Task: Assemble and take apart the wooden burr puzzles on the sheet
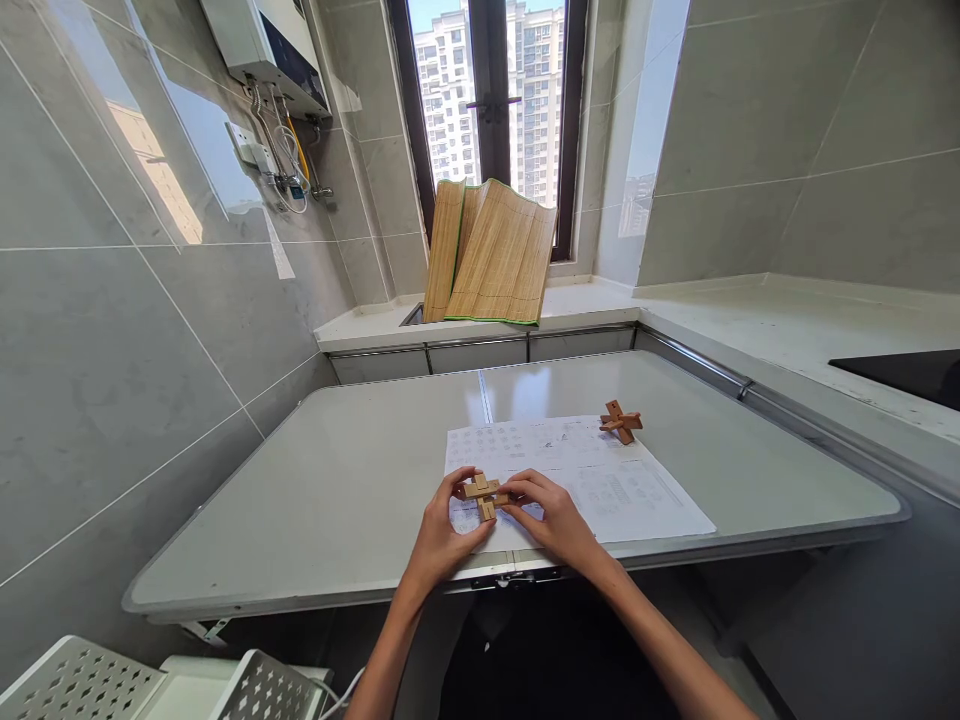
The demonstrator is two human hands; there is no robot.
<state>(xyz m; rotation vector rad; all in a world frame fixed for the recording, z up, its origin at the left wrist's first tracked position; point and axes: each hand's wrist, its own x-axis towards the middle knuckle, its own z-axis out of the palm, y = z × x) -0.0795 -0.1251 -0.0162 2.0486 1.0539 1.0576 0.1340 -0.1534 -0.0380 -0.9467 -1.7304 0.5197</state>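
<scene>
Between my two hands, above the near edge of a printed sheet [600,490], is a light wooden interlocking burr puzzle [484,493] made of crossed sticks. My left hand [446,530] grips it from the left, thumb below and fingers at the top. From the right, my right hand [551,515] pinches a stick end of the puzzle between thumb and fingers. Fingertips cover parts of its sides. A second, darker brown wooden puzzle [621,422] rests at the sheet's far right corner, apart from both hands.
The white folding table [337,480] has a seam down its middle and a metal latch [504,580] at the front edge. Folded bamboo mats [502,255] lean by the window. A white counter [750,310] runs along the right. White perforated baskets [97,680] stand low at left.
</scene>
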